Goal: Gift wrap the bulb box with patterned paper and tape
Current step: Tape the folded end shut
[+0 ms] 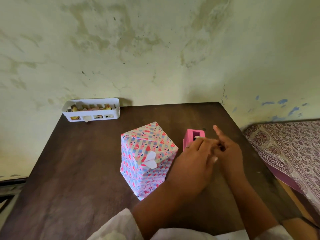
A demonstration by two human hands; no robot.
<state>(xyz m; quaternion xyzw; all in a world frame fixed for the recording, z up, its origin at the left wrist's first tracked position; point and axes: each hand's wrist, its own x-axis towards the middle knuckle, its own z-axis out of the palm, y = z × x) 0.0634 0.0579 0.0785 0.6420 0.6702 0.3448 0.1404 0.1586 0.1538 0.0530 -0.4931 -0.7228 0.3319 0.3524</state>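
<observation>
1. Where the dark brown wooden surface (69, 170) lies nearest us, we see both hands meeting: our left hand (192, 163) lies over the right hand (228, 153), whose index finger points away; whether they pinch tape we cannot tell.
2. Just left stands the upright box wrapped in heart-patterned paper (147, 160).
3. Behind the hands sits a pink tape dispenser (190, 137).
4. Farthest, a white slotted plastic basket (91, 110) rests against the wall.
</observation>
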